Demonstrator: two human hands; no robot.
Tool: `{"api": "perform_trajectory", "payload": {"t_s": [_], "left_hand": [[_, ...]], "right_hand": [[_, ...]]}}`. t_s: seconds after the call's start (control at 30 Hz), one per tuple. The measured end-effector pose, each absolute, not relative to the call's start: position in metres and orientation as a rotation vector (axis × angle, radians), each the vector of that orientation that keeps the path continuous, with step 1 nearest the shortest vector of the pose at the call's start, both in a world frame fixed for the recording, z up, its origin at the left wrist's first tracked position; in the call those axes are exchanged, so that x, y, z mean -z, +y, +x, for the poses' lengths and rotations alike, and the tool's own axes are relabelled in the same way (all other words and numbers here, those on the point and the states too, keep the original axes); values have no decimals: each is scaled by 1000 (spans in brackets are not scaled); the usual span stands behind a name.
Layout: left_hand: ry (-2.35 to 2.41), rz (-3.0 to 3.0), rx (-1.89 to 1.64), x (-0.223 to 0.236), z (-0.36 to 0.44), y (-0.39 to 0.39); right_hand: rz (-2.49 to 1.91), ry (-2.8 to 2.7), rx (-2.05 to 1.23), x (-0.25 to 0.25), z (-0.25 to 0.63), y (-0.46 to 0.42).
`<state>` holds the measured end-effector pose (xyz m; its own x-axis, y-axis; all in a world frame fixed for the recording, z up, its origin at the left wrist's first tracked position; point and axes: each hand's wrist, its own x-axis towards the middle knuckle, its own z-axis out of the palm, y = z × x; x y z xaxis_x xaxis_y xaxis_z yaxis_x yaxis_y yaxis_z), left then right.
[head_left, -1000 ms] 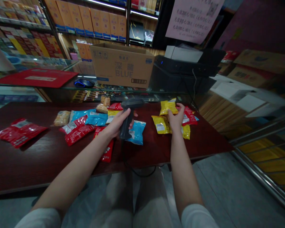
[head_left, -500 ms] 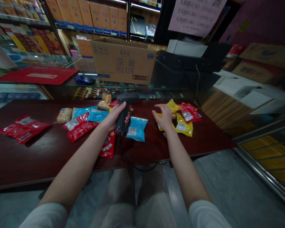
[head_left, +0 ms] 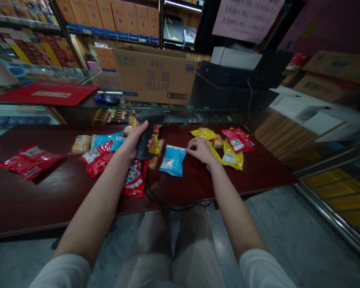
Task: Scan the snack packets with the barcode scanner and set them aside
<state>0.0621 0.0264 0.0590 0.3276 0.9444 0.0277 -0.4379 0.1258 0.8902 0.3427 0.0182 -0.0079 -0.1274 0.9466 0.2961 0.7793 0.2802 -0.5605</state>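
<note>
My left hand is wrapped round the grip of a black barcode scanner, its cable trailing down over the table edge. Thumb and forefinger of my right hand close at the upper right corner of a blue snack packet, which lies flat on the table. Yellow snack packets lie beside and partly under the right hand, with a red packet behind them. Under and around the scanner are a red packet and a small yellow packet, partly hidden by the left hand and forearm.
On the dark wooden table, more red packets, blue packets and a wrapped bun lie to the left. A glass counter behind bears a cardboard box, a computer mouse and a black printer. Metal rails stand at right.
My right hand has moved left from the yellow packets to the blue packet's corner, its fingers closing. The left hand has shifted slightly left and up with the scanner.
</note>
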Motion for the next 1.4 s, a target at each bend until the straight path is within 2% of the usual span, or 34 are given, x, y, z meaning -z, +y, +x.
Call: {"api": "perform_trajectory", "payload": {"t_s": [0.1, 0.3, 0.43, 0.67, 1.23, 1.4], "left_hand": [[672, 967, -1111, -55, 63, 29], [622, 1023, -1052, -54, 67, 24], [645, 1090, -920, -57, 74, 13], [701, 1236, -709, -53, 91, -6], [750, 1355, -660, -43, 100, -8], [765, 1347, -683, -50, 97, -9]], "right_hand": [[-1409, -1729, -532, 9, 344, 24], [-1214, -921, -859, 7, 354, 35], [-1097, -682, -890, 5, 365, 37], [-1056, -622, -964, 12, 388, 43], [-1106, -526, -1051, -13, 356, 28], [-1075, -617, -985, -11, 357, 24]]}}
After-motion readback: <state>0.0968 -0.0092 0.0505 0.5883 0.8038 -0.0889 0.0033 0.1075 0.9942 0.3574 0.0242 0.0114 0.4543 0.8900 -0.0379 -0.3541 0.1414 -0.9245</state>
